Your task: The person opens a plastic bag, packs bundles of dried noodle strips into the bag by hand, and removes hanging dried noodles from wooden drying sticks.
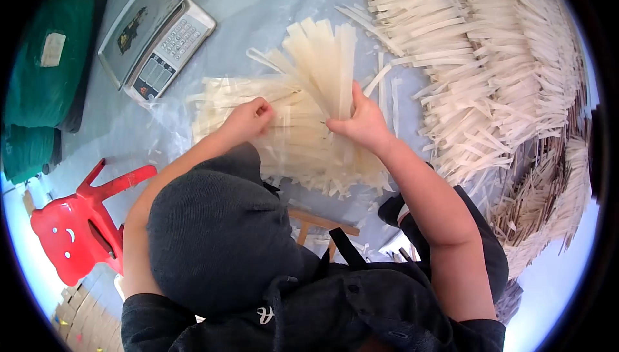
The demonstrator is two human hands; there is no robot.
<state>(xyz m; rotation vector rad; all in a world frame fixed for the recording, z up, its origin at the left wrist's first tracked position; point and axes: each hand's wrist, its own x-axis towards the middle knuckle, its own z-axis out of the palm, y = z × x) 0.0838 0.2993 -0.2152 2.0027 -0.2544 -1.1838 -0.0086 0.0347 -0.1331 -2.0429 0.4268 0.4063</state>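
Observation:
My right hand [367,121] grips a fanned bundle of pale, flat strips [322,61] near its lower end, the thumb pressed across it. The strips spread upward and away from me. To the left, my left hand [251,120] is curled closed over a layer of similar strips [290,145] under clear plastic; whatever it may hold between its fingers is hidden. That layer lies in front of my body, partly below both hands.
A digital scale [169,45] lies at the upper left, beside green wrapped bundles [48,55]. A red plastic stool [74,229] is at the lower left. Large heaps of pale strips [477,61] fill the right side. A wooden frame [322,221] shows near my body.

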